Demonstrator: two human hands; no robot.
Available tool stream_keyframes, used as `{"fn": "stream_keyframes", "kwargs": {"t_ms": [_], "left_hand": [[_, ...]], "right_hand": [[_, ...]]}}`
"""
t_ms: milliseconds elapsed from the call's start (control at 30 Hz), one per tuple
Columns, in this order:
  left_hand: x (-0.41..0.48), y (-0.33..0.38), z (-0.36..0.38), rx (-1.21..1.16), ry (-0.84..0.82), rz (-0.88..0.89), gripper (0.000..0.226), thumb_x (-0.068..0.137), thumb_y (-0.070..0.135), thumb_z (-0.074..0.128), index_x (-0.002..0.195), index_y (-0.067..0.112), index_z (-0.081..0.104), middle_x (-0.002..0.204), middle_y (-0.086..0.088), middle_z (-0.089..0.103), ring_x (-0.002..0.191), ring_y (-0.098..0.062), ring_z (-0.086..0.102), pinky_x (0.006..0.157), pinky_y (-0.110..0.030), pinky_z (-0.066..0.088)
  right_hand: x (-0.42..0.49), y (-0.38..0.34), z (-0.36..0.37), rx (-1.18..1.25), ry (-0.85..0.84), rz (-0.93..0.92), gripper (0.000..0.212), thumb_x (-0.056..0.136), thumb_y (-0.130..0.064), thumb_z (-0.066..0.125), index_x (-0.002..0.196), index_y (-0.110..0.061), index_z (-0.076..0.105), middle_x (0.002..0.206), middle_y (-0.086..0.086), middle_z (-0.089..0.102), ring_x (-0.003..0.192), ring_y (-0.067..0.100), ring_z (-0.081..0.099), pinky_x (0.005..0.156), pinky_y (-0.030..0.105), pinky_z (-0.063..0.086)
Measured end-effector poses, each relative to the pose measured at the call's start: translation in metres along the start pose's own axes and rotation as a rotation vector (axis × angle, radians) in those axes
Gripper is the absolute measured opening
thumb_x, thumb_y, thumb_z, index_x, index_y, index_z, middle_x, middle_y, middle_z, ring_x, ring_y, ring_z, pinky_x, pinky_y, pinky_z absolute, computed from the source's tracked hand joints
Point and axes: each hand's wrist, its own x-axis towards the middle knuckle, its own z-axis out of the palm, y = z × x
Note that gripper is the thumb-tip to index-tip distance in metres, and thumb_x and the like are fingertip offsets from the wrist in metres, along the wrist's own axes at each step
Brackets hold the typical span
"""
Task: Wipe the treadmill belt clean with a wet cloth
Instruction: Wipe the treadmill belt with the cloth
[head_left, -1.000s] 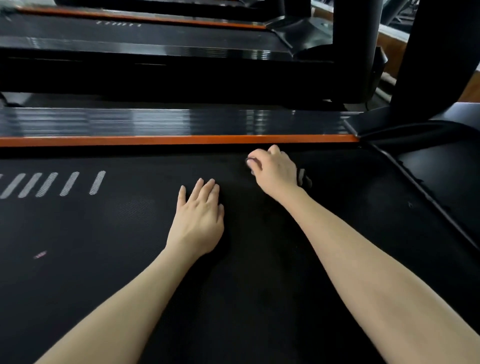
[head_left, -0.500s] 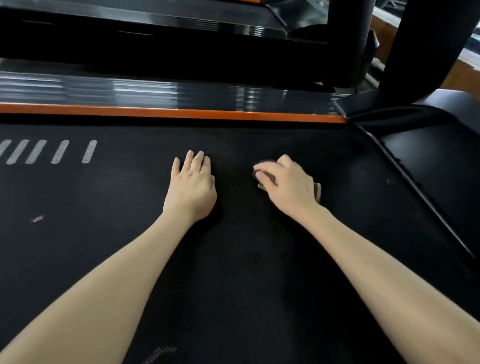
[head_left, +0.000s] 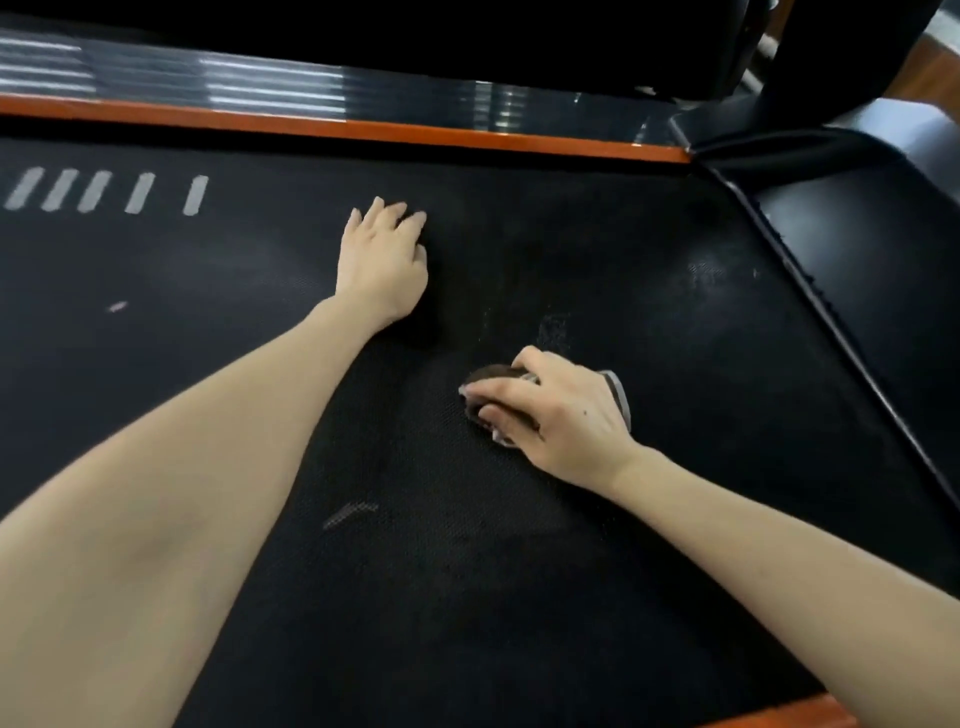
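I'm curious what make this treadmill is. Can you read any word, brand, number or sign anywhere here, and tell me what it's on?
No readable text: there are no words, brands or numbers in this view.
Five slanted pale bars are printed on the treadmill belt: a pattern, not letters.
A faint pale mark lower on the belt: too blurred to read as anything.
The cloth under the right hand shows no label; the left hand rests on bare belt.

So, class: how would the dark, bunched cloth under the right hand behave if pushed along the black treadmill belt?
The dark bunched cloth looks floppy, crumpling under the right hand. It probably drags rather than slides on the textured black belt. Likely light, needing downward pressure.
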Motion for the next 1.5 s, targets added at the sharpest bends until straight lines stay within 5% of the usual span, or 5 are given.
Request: {"fn": "stream_keyframes", "kwargs": {"t_ms": [533, 733, 967, 1267, 1500], "left_hand": [[-0.220, -0.062, -0.032, 0.187, -0.084, 0.096, 0.066, 0.092, 0.045, 0.010, 0.143, 0.015, 0.040, 0.151, -0.007, 0.034, 0.143, -0.033, 0.020, 0.117, -0.046, 0.004], [-0.221, -0.063, -0.028, 0.129, -0.081, 0.090, 0.068, 0.091, 0.047, 0.005, 0.148, 0.018, 0.030, 0.156, -0.005, 0.023, 0.146, -0.026, 0.010, 0.119, -0.042, 0.002], [-0.220, -0.061, -0.024, 0.150, -0.063, 0.095, 0.066, 0.093, 0.043, 0.010, 0.146, 0.013, 0.034, 0.153, -0.011, 0.029, 0.144, -0.032, 0.015, 0.118, -0.046, 0.007], [-0.221, -0.065, -0.026, 0.111, -0.057, 0.124, 0.059, 0.096, 0.039, 0.017, 0.146, 0.012, 0.034, 0.153, -0.012, 0.029, 0.144, -0.033, 0.015, 0.118, -0.045, 0.006], [-0.221, -0.062, -0.027, 0.092, -0.052, 0.125, 0.058, 0.096, 0.037, 0.018, 0.145, 0.010, 0.035, 0.151, -0.015, 0.031, 0.142, -0.037, 0.018, 0.117, -0.048, 0.008]], "right_hand": [[0.008, -0.032, 0.007, -0.069, 0.094, 0.454, 0.027, 0.096, -0.043, 0.047, 0.112, -0.032, 0.066, 0.099, 0.003, 0.059, 0.090, 0.025, 0.059, 0.074, 0.036, 0.048], [-0.047, -0.105, 0.005, 0.028, -0.022, 0.105, 0.034, 0.088, -0.048, 0.044, 0.104, -0.034, 0.071, 0.082, -0.002, 0.057, 0.070, 0.021, 0.058, 0.056, 0.030, 0.046], [-0.088, -0.022, -0.034, -0.181, 0.088, 0.753, 0.028, 0.095, -0.039, 0.048, 0.119, -0.035, 0.063, 0.101, 0.005, 0.055, 0.095, 0.031, 0.058, 0.080, 0.039, 0.048], [-0.090, -0.146, -0.014, 0.048, -0.148, 0.362, 0.039, 0.088, -0.051, 0.038, 0.115, -0.041, 0.064, 0.095, -0.005, 0.056, 0.086, 0.019, 0.056, 0.070, 0.033, 0.047], [-0.134, -0.097, -0.036, -0.155, -0.005, 0.887, 0.029, 0.092, -0.037, 0.050, 0.116, -0.034, 0.064, 0.102, 0.005, 0.055, 0.094, 0.034, 0.057, 0.084, 0.045, 0.048]]}}
